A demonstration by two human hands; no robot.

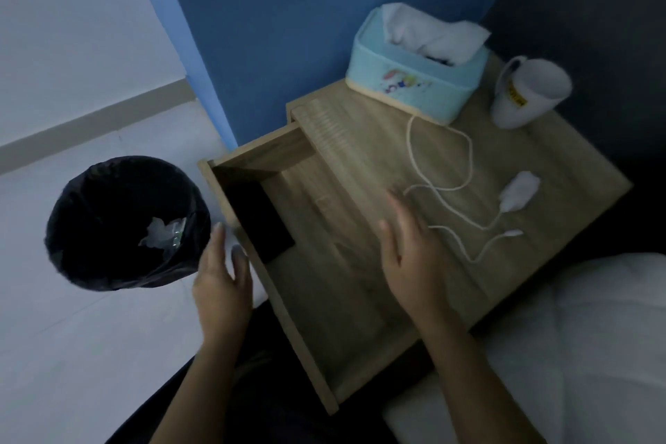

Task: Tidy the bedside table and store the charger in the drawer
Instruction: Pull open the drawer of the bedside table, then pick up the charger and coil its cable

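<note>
The charger [519,191] lies on top of the bedside table [562,162], its white cable [441,187] looped beside it. We see the drawer [317,263] pulled out, a dark flat thing [259,223] inside. Our left hand [221,281] hangs open and empty by the drawer front; our right hand [414,259] hovers open above the drawer, holding nothing.

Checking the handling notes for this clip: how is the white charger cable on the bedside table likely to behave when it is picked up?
The charger cable lies in loose loops, so it is probably floppy and will trail rather than lift as one piece. The charger plug at its end likely carries most of the weight and may swing. Neither the right hand nor the left hand holds it.
</note>
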